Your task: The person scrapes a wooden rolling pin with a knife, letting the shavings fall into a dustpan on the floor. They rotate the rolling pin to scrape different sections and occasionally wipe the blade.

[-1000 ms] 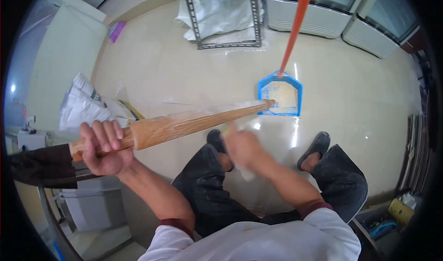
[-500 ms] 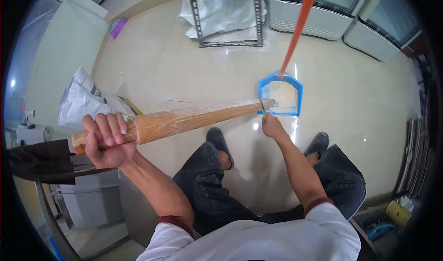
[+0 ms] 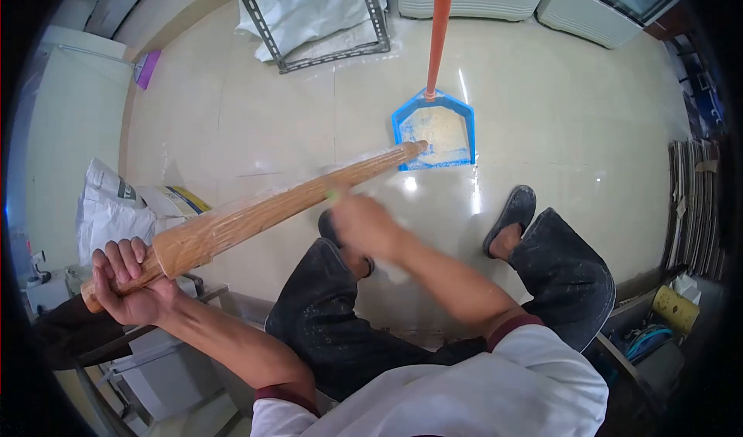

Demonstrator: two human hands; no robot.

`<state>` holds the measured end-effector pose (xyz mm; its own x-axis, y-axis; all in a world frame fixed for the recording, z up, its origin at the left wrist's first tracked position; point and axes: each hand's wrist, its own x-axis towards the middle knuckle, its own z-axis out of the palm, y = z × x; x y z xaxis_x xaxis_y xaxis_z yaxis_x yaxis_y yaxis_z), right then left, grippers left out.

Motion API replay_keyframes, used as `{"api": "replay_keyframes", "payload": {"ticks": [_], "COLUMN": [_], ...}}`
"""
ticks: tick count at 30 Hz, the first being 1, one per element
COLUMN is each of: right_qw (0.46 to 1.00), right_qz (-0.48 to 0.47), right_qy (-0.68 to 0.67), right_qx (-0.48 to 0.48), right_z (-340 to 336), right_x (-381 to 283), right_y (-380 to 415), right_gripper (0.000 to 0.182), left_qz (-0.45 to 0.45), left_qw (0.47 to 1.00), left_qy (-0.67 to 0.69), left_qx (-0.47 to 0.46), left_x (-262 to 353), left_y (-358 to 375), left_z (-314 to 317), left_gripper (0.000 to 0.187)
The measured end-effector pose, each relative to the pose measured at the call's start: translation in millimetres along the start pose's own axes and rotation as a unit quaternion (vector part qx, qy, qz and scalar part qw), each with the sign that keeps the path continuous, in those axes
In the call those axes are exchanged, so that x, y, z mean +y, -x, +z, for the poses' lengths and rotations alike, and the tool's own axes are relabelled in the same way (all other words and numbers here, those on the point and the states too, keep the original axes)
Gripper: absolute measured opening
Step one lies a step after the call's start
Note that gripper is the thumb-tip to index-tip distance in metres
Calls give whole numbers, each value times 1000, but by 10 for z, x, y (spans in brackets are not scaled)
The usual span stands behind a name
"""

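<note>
My left hand point(image 3: 131, 286) is closed around the near handle of a big wooden rolling pin point(image 3: 255, 211). The pin slants away to the upper right, and its far handle overlaps a blue dustpan point(image 3: 473, 139) holding pale powder and crumbs. White residue lies along the pin's upper side. My right hand point(image 3: 364, 224), smeared by motion, is beside the middle of the pin. It is shut on a thin green-handled blade; only a green bit point(image 3: 333, 195) shows, and the metal is lost in the blur.
An orange pole point(image 3: 439, 35) rises from the dustpan on the tiled floor point(image 3: 340, 112). White sacks point(image 3: 116, 213) stand at left, and a metal rack point(image 3: 333, 58) with a bag is ahead. Stacked cardboard point(image 3: 689, 213) leans at right. My slippered feet point(image 3: 512, 216) are below the dustpan.
My right hand has moved from the pin's far end back along it toward the middle. My left hand and the pin's near end are lower and further left. The whole view has shifted.
</note>
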<state>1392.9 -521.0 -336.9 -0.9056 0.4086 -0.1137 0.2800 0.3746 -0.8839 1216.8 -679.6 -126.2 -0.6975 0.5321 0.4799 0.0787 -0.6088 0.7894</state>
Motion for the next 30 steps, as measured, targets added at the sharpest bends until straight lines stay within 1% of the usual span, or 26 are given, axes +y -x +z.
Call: {"api": "replay_keyframes", "payload": {"ticks": [1, 2, 3, 4, 6, 8, 11, 14, 15, 16, 17, 20, 21, 23, 24, 25, 26, 28, 29, 30], "right_qw": [999, 997, 990, 988, 967, 979, 994, 988, 994, 988, 979, 982, 990, 990, 989, 987, 983, 970, 978, 984], "right_qz": [-9, 58, 134, 90, 229, 176, 101, 154, 105, 141, 176, 171, 113, 134, 142, 130, 165, 232, 191, 163], "right_qy": [44, 49, 39, 100, 77, 50, 32, -2, 38, 21, 4, 13, 12, -11, -21, 4, 8, 13, -11, -6], "right_qx": [24, 32, -16, 80, 88, 84, 41, 17, 9, 56, 102, 84, 82, 47, 33, 94, 85, 65, 78, 68], "right_z": [102, 141, 97, 300, 144, 123, 76, -14, 49, 116, 147, 100, 80, -24, -68, 302, 265, 126, 247, 212], "right_x": [527, 996, 1446, 2138, 2487, 2108, 908, 654, 1158, 1680, 1983, 1828, 1548, 1196, 1140, 1867, 2109, 2339, 2344, 2066], "right_y": [-56, -52, -60, -15, 29, -24, 65, 77, 49, 30, 5, -10, 25, 114, 115, 76, 78, 26, 7, -32], "right_gripper": [20, 18, 20, 23, 28, 30, 31, 33, 34, 34, 34, 35, 36, 36, 37, 36, 36, 36, 35, 34], "left_qz": [-6, -12, -14, -16, -18, -3, 3, 11, 13, 14, 16, 14, 13, 15, 18, 18, 21, 27, 33, 39], "left_qw": [1000, 1000, 1000, 1000, 1000, 1000, 998, 996, 996, 996, 995, 992, 990, 987, 986, 986, 984, 981, 978, 973], "left_qy": [4, 8, 9, 9, 14, -4, -29, -35, -36, -34, -33, -41, -46, -60, -64, -64, -64, -67, -72, -80], "left_qx": [4, 5, -4, -8, -13, 10, 58, 76, 80, 85, 92, 117, 130, 146, 151, 155, 162, 179, 193, 214], "left_x": [-3, 2, -2, 5, 10, 1, 10, -19, -25, -27, -34, -16, -7, 1, -1, 0, -11, -11, -22, -36], "left_y": [-3, -18, -27, -38, -35, -38, 16, -13, -7, -9, -7, -34, -18, -12, -31, -33, -36, -44, -40, -44], "left_z": [-39, -65, -90, -88, -67, -8, 69, 70, 46, 24, 0, -15, -19, -50, -70, -104, -116, -79, -33, -22], "left_gripper": [17, 18, 19, 19, 20, 19, 19, 19, 19, 19, 18, 17, 17, 17, 16, 17, 16, 16, 17, 18]}}
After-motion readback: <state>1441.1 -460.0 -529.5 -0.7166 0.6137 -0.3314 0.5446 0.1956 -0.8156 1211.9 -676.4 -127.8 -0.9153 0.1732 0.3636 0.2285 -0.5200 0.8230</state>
